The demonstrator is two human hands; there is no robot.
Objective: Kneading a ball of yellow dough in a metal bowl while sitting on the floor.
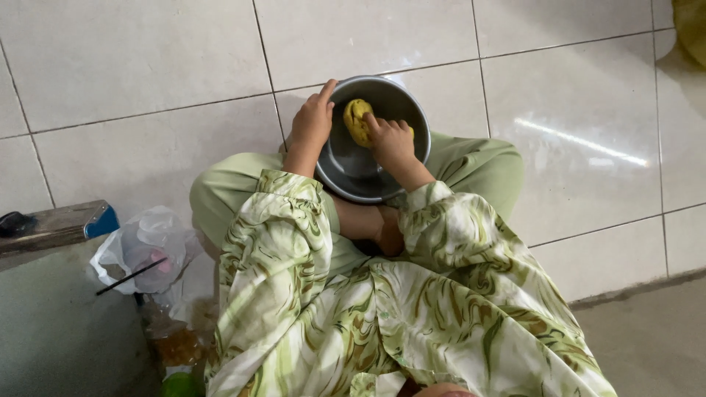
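So the metal bowl (351,173) sits on the person's crossed legs, over a white tiled floor (147,66). A yellow dough lump (358,121) lies inside the bowl, up at its far side. The right hand (391,142) presses into the dough, fingers curled against it. The left hand (312,123) grips the bowl's left rim, fingers wrapped over the edge. Left of the bowl, a crumpled clear plastic bag (147,246) lies on the floor.
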